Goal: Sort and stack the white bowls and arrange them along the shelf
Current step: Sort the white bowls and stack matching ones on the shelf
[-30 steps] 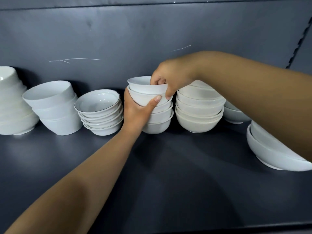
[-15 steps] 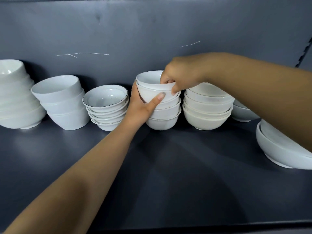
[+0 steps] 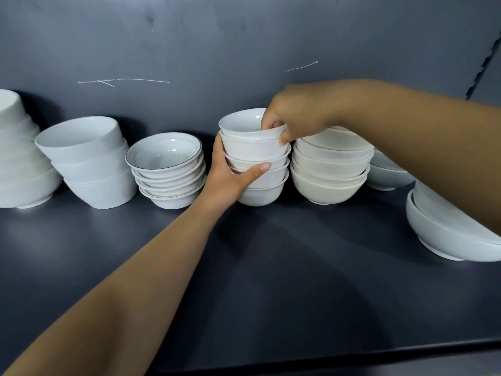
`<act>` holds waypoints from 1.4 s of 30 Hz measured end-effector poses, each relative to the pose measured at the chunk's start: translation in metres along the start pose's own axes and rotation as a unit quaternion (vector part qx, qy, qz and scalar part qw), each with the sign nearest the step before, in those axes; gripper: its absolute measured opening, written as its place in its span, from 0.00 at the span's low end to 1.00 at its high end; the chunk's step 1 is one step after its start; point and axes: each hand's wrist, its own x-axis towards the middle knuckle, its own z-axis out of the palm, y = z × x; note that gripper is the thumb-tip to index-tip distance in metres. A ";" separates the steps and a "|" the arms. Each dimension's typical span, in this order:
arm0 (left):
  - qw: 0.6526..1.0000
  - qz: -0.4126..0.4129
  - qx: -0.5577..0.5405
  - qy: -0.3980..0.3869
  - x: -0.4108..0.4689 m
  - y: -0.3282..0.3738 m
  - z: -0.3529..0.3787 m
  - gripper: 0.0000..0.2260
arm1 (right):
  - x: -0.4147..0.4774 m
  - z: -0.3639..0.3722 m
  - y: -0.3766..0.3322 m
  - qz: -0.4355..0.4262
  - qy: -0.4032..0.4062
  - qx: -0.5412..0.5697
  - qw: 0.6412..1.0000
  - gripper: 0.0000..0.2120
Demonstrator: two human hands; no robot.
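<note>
Head view: your left hand point(image 3: 230, 176) wraps the middle stack of small white bowls point(image 3: 261, 192) from its left side. The thumb lies across the front at abt mid-height; the other fingers are hidden behind, so it's grasping the stack. Your right hand point(image 3: 295, 115) comes in from the right & above. Its fingers point(image 3: 284, 139) pinch the right rim of the top bowl point(image 3: 241, 123), w/ some tips inside the rim and one on the outer wall. The top bowl sits nested in the stack, roughly level. The stack stands on the dark shelf point(image 3: 271, 280) near its back edge, abt midway along the row.

Left of it, w/ your left wrist between, is a stack of shallow black-rimmed bowls point(image 3: 168, 172), leaning slightly. Further left are 3 deeper white bowls point(image 3: 89, 169), nested & plainly tilted. Just beside those, a taller white stack point(image 3: 19, 164) is cut off by the frame; can't tell if the two touch.

Right of the middle stack, just beside it, is a stack of wider cream bowls point(image 3: 328, 177), its top under your right hand. Beyond that, more white bowls point(image 3: 387, 176) are partly hidden by your forearm. Further right & nearer the shelf's front edge, 2 large wide bowls point(image 3: 455, 240) sit nested, also partly covered by the forearm.

The grey back panel point(image 3: 217, 36) carries thin white scratches point(image 3: 124, 81).
</note>
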 end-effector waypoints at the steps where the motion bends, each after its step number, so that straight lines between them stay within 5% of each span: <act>1: 1.000 0.001 -0.008 -0.001 0.000 0.000 0.001 0.39 | 0.001 0.000 0.000 0.003 -0.007 0.016 1.000 0.08; 6: 1.000 0.015 -0.010 0.014 0.000 0.000 0.004 0.42 | 0.007 -0.006 -0.002 0.018 -0.043 0.072 0.996 0.14; 17: 0.999 0.025 -0.019 0.036 -0.002 -0.004 0.008 0.43 | 0.003 0.004 -0.011 0.023 0.011 0.090 0.996 0.06; 23: 0.997 0.065 0.009 0.034 -0.002 -0.008 0.007 0.36 | -0.003 0.003 -0.013 0.051 0.020 0.152 0.987 0.09; 28: 0.989 0.064 0.075 0.111 -0.011 -0.001 0.008 0.35 | -0.032 0.007 -0.010 0.103 0.202 0.317 0.921 0.09; 33: 0.956 0.218 0.102 0.168 -0.031 0.023 0.017 0.23 | -0.079 0.054 -0.026 0.142 0.442 0.288 0.838 0.08; 37: 0.952 0.284 0.109 0.039 -0.046 0.043 0.035 0.13 | -0.139 0.104 -0.011 0.250 0.537 0.227 0.773 0.14; 42: 0.924 0.322 0.158 -0.133 -0.072 0.060 0.081 0.22 | -0.219 0.154 0.016 0.364 0.622 0.229 0.654 0.14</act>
